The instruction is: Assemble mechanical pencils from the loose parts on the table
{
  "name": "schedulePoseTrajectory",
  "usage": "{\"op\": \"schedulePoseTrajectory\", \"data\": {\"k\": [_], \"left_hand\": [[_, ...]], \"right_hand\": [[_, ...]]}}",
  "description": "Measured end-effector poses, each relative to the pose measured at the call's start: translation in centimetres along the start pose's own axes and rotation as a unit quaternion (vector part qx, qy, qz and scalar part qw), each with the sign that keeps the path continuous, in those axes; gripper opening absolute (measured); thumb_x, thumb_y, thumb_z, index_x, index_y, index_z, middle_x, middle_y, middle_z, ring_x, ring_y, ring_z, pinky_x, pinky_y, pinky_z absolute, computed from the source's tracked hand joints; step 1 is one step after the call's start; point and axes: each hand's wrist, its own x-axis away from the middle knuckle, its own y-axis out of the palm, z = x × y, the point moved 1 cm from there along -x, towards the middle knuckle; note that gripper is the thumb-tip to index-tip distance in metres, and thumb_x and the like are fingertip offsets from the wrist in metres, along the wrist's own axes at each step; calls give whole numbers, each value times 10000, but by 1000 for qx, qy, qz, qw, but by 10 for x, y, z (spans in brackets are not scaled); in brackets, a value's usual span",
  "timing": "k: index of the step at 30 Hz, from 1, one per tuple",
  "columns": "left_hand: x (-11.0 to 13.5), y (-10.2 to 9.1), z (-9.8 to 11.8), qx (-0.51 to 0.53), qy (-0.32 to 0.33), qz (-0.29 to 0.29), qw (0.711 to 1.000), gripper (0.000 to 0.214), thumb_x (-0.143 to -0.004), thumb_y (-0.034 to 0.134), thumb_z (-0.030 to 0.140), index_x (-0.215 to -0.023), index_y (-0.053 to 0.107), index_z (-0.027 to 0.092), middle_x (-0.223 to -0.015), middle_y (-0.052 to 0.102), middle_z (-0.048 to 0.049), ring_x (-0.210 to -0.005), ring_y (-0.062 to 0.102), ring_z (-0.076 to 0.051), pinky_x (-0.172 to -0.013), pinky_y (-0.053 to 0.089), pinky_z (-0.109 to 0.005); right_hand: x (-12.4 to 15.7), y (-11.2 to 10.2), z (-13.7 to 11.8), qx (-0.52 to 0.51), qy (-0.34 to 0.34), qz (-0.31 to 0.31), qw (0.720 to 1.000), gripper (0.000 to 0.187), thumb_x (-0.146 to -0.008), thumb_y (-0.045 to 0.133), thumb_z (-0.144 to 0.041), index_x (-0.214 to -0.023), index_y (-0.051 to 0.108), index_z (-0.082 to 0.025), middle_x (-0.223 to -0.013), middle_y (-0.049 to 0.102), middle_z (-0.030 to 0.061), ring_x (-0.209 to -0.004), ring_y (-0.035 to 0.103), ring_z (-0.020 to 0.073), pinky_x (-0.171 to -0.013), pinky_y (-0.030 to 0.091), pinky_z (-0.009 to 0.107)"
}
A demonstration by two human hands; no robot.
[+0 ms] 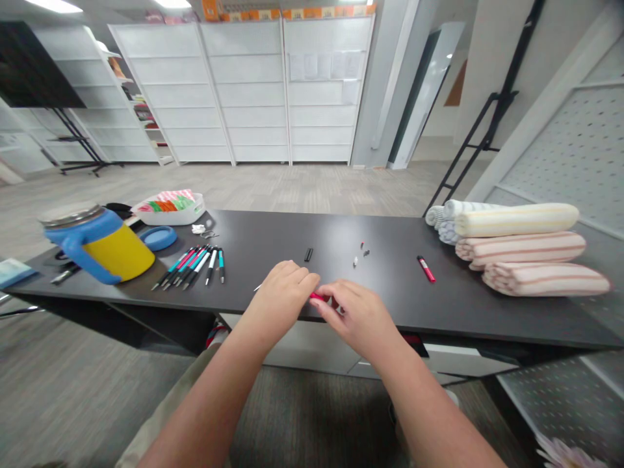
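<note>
Above the table's front edge, both hands meet at a red pen part (318, 297). My left hand (283, 292) is closed around the pen, its fingers mostly hidden behind the back of the hand. A thin pale tip (257, 287) sticks out on its left side. My right hand (351, 312) pinches the red end between thumb and fingers. Just beyond the hands lie a short black tube (309, 254), a small white piece (355, 261), a tiny red piece (361, 245) and a small dark piece (366, 253). Farther right rests a red and black pen part (426, 268).
Several pens (190, 266) lie in a group on the left of the dark table (253, 237). Beside them stand a blue and yellow jug (104, 244), a blue lid (158, 238) and a white basket (188, 213) of wrapped packets. Rolled towels (526, 250) are stacked at right.
</note>
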Motion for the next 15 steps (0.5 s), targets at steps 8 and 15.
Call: {"op": "schedulePoseTrajectory", "data": {"k": [8, 15], "left_hand": [[41, 2, -70, 59, -308, -16, 949, 230, -1012, 515, 328, -1029, 717, 220, -1024, 776, -76, -968, 718, -271, -837, 496, -351], [49, 0, -81, 106, -325, -11, 940, 289, -997, 544, 429, -964, 748, 227, -981, 791, -54, -949, 728, -254, -798, 487, -329]], "right_hand": [[1, 6, 36, 41, 141, 45, 988, 266, -1061, 514, -351, -888, 665, -215, -794, 682, 30, -720, 612, 179, -715, 425, 310], [-15, 21, 45, 86, 208, -22, 974, 181, -1014, 585, -328, -1049, 721, -214, -929, 734, 47, -850, 670, 217, -760, 445, 318]]}}
